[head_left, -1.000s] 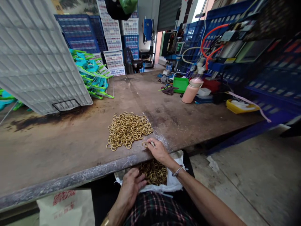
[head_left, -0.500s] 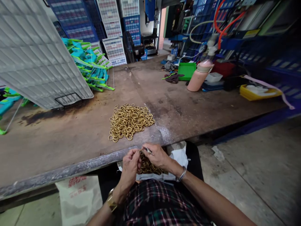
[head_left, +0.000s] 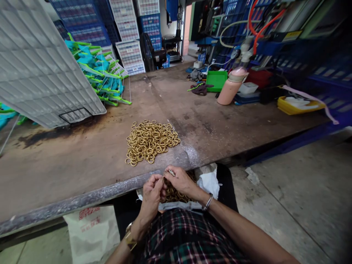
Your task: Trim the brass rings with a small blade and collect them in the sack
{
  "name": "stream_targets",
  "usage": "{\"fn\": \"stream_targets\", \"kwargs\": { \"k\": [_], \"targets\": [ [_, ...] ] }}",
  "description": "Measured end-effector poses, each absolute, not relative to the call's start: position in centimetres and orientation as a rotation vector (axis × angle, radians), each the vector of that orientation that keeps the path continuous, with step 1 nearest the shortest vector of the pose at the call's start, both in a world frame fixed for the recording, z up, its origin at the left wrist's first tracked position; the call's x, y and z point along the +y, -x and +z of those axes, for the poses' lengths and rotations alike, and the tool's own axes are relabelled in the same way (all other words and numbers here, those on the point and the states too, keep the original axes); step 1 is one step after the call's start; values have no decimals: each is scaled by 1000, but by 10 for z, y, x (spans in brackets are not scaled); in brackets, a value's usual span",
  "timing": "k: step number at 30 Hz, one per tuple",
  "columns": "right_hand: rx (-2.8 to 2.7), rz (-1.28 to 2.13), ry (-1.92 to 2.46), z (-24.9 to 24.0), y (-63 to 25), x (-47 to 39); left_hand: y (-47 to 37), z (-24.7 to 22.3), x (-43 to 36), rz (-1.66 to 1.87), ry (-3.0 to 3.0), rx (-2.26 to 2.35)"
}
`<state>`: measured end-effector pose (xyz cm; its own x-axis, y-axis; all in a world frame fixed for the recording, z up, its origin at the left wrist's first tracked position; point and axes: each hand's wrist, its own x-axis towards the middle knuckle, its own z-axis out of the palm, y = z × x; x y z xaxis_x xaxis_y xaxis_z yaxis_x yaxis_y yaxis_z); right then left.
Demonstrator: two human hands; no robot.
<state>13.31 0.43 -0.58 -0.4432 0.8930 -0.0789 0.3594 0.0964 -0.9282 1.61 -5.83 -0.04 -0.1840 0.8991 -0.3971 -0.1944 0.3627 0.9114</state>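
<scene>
My left hand [head_left: 153, 191] is closed in a pinch just beyond my lap, a ring mostly hidden at its fingertips. Touching or nearly touching it, my right hand [head_left: 180, 182] is closed around a small silver metal tool [head_left: 172, 172], whose kind I cannot make out. Under both hands, many brass-coloured rings [head_left: 176, 196] lie in a white sack [head_left: 210, 182] spread over my lap. Just past the table edge, a heap of similar rings [head_left: 151, 141] rests on the worn brown table [head_left: 90, 165].
A grey ribbed plastic panel [head_left: 46, 69] leans at left beside teal-and-green plastic pieces [head_left: 103, 73]. Towards the right stand a pink bottle [head_left: 231, 90], a green tray [head_left: 216, 81] and a yellow tray [head_left: 298, 105]. A printed white bag [head_left: 92, 233] hangs below the table edge.
The view has shifted slightly. My hands stay together over the sack; the right-hand fingers have closed further over the tool, so less of it shows. The ring heap looks unchanged.
</scene>
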Motion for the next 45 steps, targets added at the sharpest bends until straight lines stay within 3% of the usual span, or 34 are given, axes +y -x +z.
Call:
{"fn": "stream_targets", "kwargs": {
  "k": [11,25,38,45],
  "targets": [
    [-1774,1443,1169,2,-133,3,-15,-1,-63,1149,-644,1223],
    [-2412,898,1274,-7,-137,-8,-11,-3,-64,1221,-678,1242],
    [-2670,828,1348,5,-134,-6,-6,7,-71,1188,-936,1349],
    [-2626,701,1454,17,-125,8,-11,26,-77,1194,-781,1018]
  ]
}}
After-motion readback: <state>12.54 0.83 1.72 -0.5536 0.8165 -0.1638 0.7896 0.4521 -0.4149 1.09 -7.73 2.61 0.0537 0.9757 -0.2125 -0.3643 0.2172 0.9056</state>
